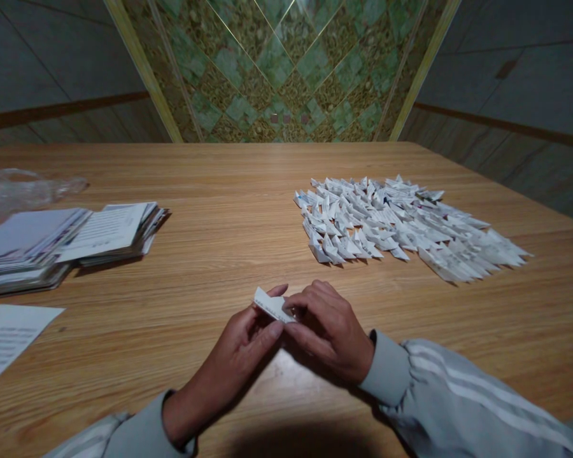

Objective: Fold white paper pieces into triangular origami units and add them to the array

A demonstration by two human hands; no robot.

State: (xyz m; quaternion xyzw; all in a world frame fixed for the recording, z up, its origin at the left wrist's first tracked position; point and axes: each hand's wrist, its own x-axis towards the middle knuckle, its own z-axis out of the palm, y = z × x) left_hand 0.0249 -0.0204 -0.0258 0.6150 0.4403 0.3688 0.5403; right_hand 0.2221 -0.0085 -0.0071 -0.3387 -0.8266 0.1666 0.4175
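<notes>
A small folded piece of printed white paper is held between my two hands, a little above the table. My left hand grips its lower left side, with the thumb in front and the fingers behind. At its right end, my right hand pinches the paper between thumb and curled fingers. Part of the paper's right end is hidden by those fingers. Beyond my right hand, many folded paper boats stand packed together in rows.
Stacks of printed sheets lie at the left, with a crumpled clear plastic bag behind them. A single printed sheet lies nearer, at the left edge. The wooden table reaches back to a green tiled wall.
</notes>
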